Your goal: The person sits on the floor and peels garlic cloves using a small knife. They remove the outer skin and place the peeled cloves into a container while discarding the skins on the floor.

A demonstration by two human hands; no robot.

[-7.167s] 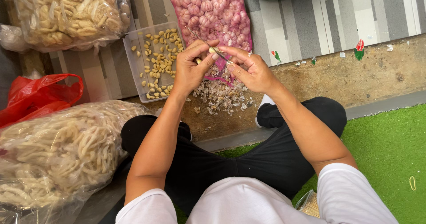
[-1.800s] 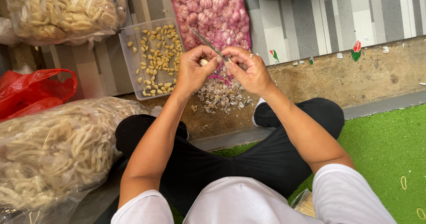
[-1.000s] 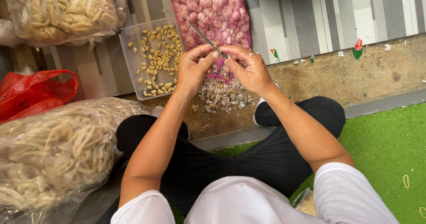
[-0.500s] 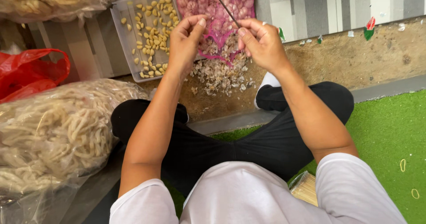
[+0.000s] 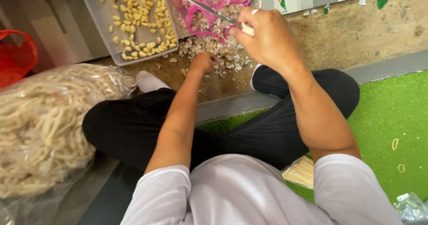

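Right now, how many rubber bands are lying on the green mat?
2: one yellow rubber band and a smaller one just below it, both on the green mat at the right. More may lie out of view.

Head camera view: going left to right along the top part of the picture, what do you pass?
Red plastic bag → clear tray of peeled garlic cloves → left hand down in the pile of garlic skins → right hand holding a knife → green mat.
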